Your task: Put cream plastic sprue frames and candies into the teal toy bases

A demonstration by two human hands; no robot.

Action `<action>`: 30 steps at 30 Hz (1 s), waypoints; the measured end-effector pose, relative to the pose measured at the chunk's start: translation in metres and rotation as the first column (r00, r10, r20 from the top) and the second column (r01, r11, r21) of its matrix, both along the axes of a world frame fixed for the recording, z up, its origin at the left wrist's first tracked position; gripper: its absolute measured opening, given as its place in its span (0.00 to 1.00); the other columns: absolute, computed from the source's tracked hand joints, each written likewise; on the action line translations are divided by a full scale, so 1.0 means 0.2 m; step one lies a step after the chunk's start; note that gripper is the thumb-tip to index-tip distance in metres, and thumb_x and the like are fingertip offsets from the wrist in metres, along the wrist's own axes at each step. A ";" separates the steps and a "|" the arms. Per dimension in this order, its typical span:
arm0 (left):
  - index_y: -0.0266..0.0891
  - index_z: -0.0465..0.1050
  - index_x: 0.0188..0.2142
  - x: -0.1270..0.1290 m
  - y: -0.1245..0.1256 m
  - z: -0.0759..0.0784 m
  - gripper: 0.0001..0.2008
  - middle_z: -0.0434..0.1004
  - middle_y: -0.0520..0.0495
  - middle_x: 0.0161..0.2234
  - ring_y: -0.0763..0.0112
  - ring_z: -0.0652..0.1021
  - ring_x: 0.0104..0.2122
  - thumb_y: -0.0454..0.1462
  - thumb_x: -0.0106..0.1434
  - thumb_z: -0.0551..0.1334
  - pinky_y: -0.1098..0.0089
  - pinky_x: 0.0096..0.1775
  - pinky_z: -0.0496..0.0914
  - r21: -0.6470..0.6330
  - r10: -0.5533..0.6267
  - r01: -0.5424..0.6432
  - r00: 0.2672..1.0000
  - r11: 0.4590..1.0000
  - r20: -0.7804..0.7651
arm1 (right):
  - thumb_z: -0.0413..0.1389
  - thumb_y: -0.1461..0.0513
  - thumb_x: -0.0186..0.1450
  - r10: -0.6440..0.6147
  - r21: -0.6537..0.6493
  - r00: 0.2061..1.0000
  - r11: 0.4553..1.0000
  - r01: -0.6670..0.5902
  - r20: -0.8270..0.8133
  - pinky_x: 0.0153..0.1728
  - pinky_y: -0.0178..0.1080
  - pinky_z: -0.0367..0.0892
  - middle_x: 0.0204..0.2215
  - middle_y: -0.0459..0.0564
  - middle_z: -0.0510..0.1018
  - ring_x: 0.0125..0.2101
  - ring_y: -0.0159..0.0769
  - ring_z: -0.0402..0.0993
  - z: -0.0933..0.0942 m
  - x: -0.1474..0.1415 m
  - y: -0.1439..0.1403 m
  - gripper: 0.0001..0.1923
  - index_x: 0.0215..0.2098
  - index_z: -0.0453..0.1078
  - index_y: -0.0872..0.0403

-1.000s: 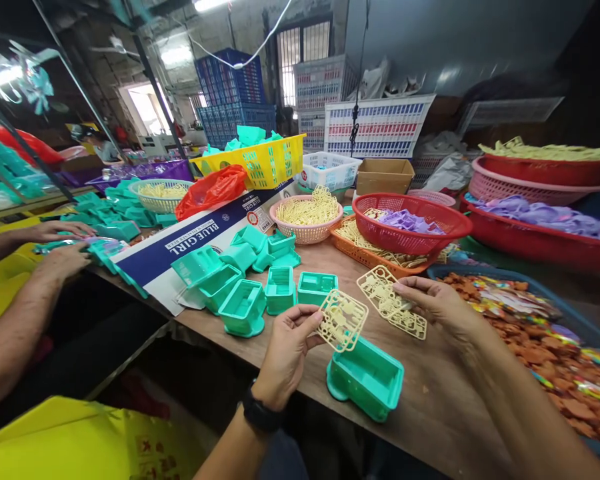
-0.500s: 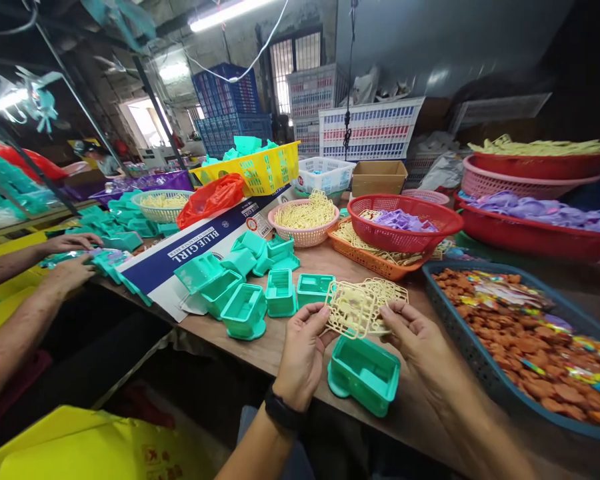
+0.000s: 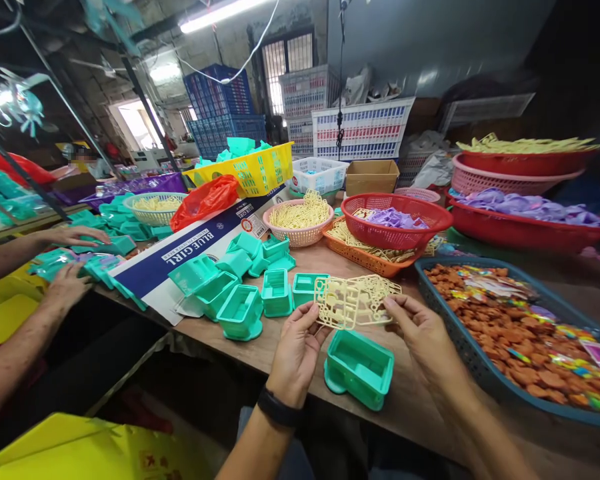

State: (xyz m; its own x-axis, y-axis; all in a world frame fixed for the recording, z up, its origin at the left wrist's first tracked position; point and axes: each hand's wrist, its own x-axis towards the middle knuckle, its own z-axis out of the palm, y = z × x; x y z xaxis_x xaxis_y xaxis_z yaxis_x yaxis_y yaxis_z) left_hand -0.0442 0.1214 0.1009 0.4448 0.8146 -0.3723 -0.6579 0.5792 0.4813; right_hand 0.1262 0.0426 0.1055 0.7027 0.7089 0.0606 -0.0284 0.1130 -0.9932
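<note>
My left hand pinches the left edge of a cream plastic parts frame, a flat lattice with small pieces in it. A second, similar cream parts frame is pinched at its right edge by my right hand. The two frames meet or overlap in the middle; whether they are joined I cannot tell. Just below them an open green plastic box stands near the table's front edge. Further green boxes are grouped to the left, beyond my left hand.
A blue-grey tray of brown pieces and colourful packets lies to the right. Behind are a red basket with purple parts, an orange basket and a pink basket of cream frames. A carton separates a co-worker's hands at left.
The two cream frames, stacked closely before, are now spread more side by side and flatter to view. The view has shifted slightly. A co-worker's hand at left has lifted a little.
</note>
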 end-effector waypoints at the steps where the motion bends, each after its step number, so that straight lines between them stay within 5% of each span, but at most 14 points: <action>1: 0.33 0.74 0.32 -0.01 0.01 0.00 0.06 0.83 0.44 0.31 0.71 0.83 0.30 0.24 0.63 0.63 0.71 0.36 0.79 0.000 0.018 -0.018 1.000 1.000 -0.013 | 0.71 0.42 0.45 -0.050 0.014 0.999 0.999 0.049 0.014 0.24 0.33 0.66 0.24 0.45 0.76 0.25 0.31 0.69 -0.01 0.07 0.02 0.27 0.31 0.76 0.53; 4: 0.32 0.74 0.32 -0.03 0.03 0.02 0.09 0.83 0.43 0.31 0.71 0.83 0.30 0.23 0.66 0.59 0.71 0.35 0.79 -0.002 0.074 -0.075 0.995 0.997 -0.060 | 0.72 0.46 0.46 -0.199 0.023 0.980 0.980 0.200 -0.028 0.20 0.31 0.64 0.21 0.42 0.75 0.22 0.29 0.69 -0.03 0.27 0.11 0.23 0.29 0.74 0.52; 7: 0.31 0.73 0.32 -0.04 0.04 0.03 0.10 0.82 0.44 0.30 0.72 0.83 0.29 0.22 0.66 0.57 0.72 0.34 0.80 -0.002 0.103 -0.104 0.990 0.995 -0.096 | 0.71 0.54 0.49 -0.202 -0.067 0.978 0.978 0.198 -0.056 0.16 0.28 0.62 0.17 0.41 0.72 0.17 0.27 0.68 -0.04 0.39 0.24 0.16 0.25 0.72 0.54; 14: 0.31 0.72 0.32 -0.03 0.03 0.00 0.09 0.82 0.43 0.31 0.73 0.82 0.28 0.22 0.66 0.58 0.74 0.33 0.79 -0.016 0.078 -0.080 0.989 0.997 -0.123 | 0.68 0.68 0.54 -0.053 -0.166 0.996 0.985 0.041 -0.072 0.18 0.27 0.70 0.18 0.42 0.73 0.18 0.25 0.68 -0.06 0.47 0.46 0.10 0.22 0.71 0.57; 22: 0.30 0.74 0.32 -0.03 0.06 -0.04 0.10 0.82 0.42 0.31 0.72 0.82 0.29 0.22 0.66 0.58 0.73 0.34 0.80 -0.045 0.078 -0.083 0.992 0.996 -0.100 | 0.59 0.70 0.60 -0.047 -0.237 0.998 0.970 0.055 0.041 0.23 0.28 0.72 0.21 0.43 0.75 0.20 0.25 0.70 -0.10 0.47 0.51 0.08 0.23 0.73 0.57; 26: 0.30 0.75 0.33 -0.01 0.06 -0.06 0.10 0.82 0.43 0.32 0.71 0.82 0.29 0.21 0.66 0.58 0.74 0.30 0.79 -0.063 0.074 -0.082 0.991 0.995 -0.112 | 0.64 0.69 0.55 -0.004 -0.295 0.990 0.955 0.045 0.140 0.34 0.35 0.76 0.18 0.46 0.75 0.30 0.38 0.78 -0.13 0.41 0.56 0.08 0.20 0.73 0.56; 30: 0.30 0.76 0.34 0.00 0.07 -0.12 0.08 0.83 0.42 0.33 0.71 0.83 0.29 0.21 0.64 0.60 0.74 0.32 0.80 -0.073 0.065 -0.076 0.989 0.994 -0.136 | 0.67 0.64 0.55 -0.037 -0.269 0.989 0.960 0.075 0.144 0.45 0.38 0.77 0.30 0.52 0.82 0.44 0.44 0.80 -0.03 0.43 0.56 0.05 0.27 0.76 0.56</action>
State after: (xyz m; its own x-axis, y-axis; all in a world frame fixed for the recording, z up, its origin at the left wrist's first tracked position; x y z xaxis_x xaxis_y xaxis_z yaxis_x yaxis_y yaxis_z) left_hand -0.0449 0.1356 0.0766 0.3294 0.8083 -0.4880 -0.6316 0.5729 0.5224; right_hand 0.2127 0.1554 0.0996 0.7405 0.6713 -0.0323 0.1074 -0.1656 -0.9803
